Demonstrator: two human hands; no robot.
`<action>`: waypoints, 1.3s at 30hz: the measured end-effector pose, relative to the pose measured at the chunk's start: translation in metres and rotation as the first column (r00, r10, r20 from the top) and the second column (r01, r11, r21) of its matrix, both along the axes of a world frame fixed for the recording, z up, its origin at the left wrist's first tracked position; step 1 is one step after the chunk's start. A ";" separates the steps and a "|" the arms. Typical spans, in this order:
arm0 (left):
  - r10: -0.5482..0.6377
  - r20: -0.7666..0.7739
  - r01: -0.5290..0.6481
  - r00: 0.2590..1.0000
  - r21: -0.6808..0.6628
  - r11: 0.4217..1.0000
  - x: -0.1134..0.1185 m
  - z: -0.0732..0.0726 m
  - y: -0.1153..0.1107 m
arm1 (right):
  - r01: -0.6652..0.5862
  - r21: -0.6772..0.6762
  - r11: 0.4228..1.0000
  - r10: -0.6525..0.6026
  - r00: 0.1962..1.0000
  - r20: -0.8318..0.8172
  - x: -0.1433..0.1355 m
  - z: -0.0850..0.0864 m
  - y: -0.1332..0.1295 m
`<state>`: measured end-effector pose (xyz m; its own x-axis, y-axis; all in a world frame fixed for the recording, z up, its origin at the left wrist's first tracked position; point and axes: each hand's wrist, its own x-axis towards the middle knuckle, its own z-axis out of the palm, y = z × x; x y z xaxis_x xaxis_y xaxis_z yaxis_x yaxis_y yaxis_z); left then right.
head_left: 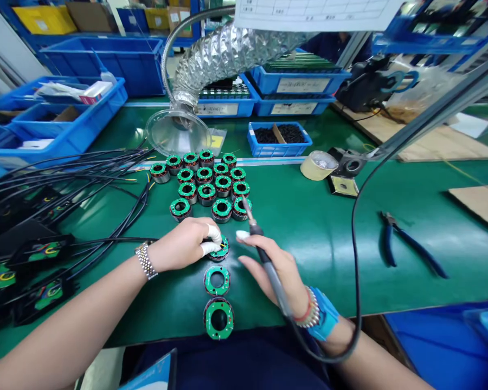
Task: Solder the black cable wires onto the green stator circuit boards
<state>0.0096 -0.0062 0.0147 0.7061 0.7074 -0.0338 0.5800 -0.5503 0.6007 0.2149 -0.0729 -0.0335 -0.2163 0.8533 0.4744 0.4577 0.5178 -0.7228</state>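
My left hand (187, 242), with white finger cots on its fingertips, pinches the thin wires of a black cable (122, 239) against a motor stator (218, 253) topped by a green ring-shaped circuit board. The fingers hide part of that stator. A soldering iron (273, 276) lies in my right hand (282, 268), its tip pointing up and away, apart from the held wires. Closer to me sit two more stators, one nearer the hand (217, 280) and another by the table edge (219, 319). Beyond my hands stands a cluster of several similar stators (206, 194).
Black cables (89, 168) with dark housings (36, 249) crowd the left. A fume extraction hood (179, 132) hangs behind the stators. Blue cutters (406, 244) lie right; a soldering stand (347, 165) and tape roll (318, 165) are farther back. The iron's cord (354, 260) loops at right.
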 end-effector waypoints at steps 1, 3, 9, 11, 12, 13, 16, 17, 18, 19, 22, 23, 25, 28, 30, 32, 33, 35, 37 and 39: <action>0.017 0.006 -0.017 1.000 0.011 1.000 0.001 0.000 -0.003 | -0.039 -0.036 0.999 0.040 0.999 0.010 -0.007 -0.001 0.004; 0.035 0.013 -0.036 0.999 0.041 0.999 0.002 -0.001 -0.008 | -0.113 -0.085 0.990 0.114 0.993 0.001 -0.018 -0.002 0.011; -0.021 0.031 0.019 0.999 0.067 0.998 -0.001 -0.002 -0.005 | -0.197 -0.138 0.971 0.194 0.980 -0.032 -0.027 -0.001 0.025; -0.040 0.050 0.037 0.998 0.050 0.998 -0.003 -0.004 0.000 | -0.220 -0.135 0.966 0.216 0.975 -0.046 -0.026 -0.001 0.028; -0.042 0.059 0.039 0.997 0.043 0.998 -0.003 -0.005 0.001 | -0.229 -0.132 0.964 0.224 0.973 -0.049 -0.025 -0.001 0.029; -0.041 0.066 0.038 0.997 0.039 0.999 -0.004 -0.006 0.003 | -0.235 -0.129 0.963 0.231 0.972 -0.045 -0.024 -0.001 0.029; -0.024 0.057 0.022 0.998 0.043 0.999 -0.004 -0.008 0.003 | -0.229 -0.115 0.967 0.229 0.973 -0.014 -0.021 -0.001 0.028; -0.015 0.043 0.013 0.999 0.045 0.999 -0.004 -0.008 0.002 | -0.213 -0.102 0.972 0.214 0.977 -0.005 -0.020 0.000 0.026; -0.004 0.027 0.002 1.000 0.045 0.999 -0.003 -0.007 0.001 | -0.187 -0.080 0.979 0.188 0.982 0.002 -0.017 0.001 0.023; 0.010 0.009 -0.010 1.000 0.042 0.999 -0.002 -0.007 -0.001 | -0.151 -0.046 0.987 0.152 0.988 0.005 -0.014 0.003 0.020; 0.048 -0.023 -0.048 0.999 0.024 0.999 0.001 -0.005 -0.005 | -0.050 0.079 0.996 0.050 0.999 0.006 0.003 0.012 0.008; 0.058 -0.027 -0.058 0.998 0.021 0.998 0.002 -0.005 -0.007 | -0.035 0.112 0.993 0.034 0.999 0.016 0.009 0.015 0.004; 0.073 -0.034 -0.073 0.997 0.023 0.997 0.003 -0.004 -0.009 | -0.048 0.158 0.986 0.041 0.998 0.048 0.022 0.021 -0.003; 0.091 -0.055 -0.090 0.994 0.019 0.996 0.004 -0.005 -0.011 | -0.089 0.169 0.981 0.082 0.995 0.049 0.035 0.026 -0.009; 0.107 -0.069 -0.106 0.992 0.012 0.994 0.004 -0.005 -0.012 | -0.123 0.131 0.984 0.122 0.992 0.012 0.038 0.027 -0.011; 0.125 -0.078 -0.125 0.989 0.001 0.992 0.004 -0.006 -0.014 | -0.156 0.079 0.985 0.158 0.987 -0.023 0.038 0.026 -0.012; 0.133 -0.082 -0.134 0.988 -0.005 0.991 0.005 -0.006 -0.014 | -0.168 0.061 0.984 0.170 0.985 -0.034 0.037 0.025 -0.011; 0.144 -0.086 -0.146 0.986 -0.017 0.989 0.005 -0.006 -0.016 | -0.167 0.041 0.985 0.169 0.985 -0.045 0.037 0.023 -0.010; 0.152 -0.087 -0.154 0.985 -0.023 0.988 0.006 -0.006 -0.017 | -0.163 0.032 0.986 0.165 0.985 -0.045 0.036 0.022 -0.009; 0.155 -0.091 -0.158 0.984 -0.023 0.987 0.006 -0.007 -0.017 | -0.166 0.022 0.986 0.167 0.985 -0.046 0.037 0.022 -0.007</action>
